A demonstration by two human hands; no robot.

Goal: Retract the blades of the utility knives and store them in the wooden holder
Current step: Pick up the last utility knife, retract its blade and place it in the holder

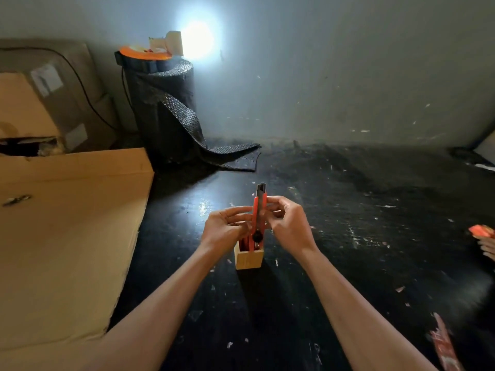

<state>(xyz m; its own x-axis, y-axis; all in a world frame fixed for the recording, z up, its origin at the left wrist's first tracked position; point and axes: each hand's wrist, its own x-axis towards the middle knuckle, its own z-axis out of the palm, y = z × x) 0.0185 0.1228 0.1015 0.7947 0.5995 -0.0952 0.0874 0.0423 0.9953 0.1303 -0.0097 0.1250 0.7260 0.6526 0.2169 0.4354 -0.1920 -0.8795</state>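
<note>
A red utility knife stands upright between my two hands, its dark metal tip pointing up and its black wheel near the bottom. My left hand grips its left side and my right hand holds its right side with the fingertips. Directly below sits the small wooden holder on the black floor, with red knife handles inside it. Whether a blade sticks out of the tip I cannot tell.
A large cardboard box lies at the left. A roll of black bubble wrap stands at the back under a bright lamp. Another person's hand holds a red object at the right edge. A red strip lies at bottom right.
</note>
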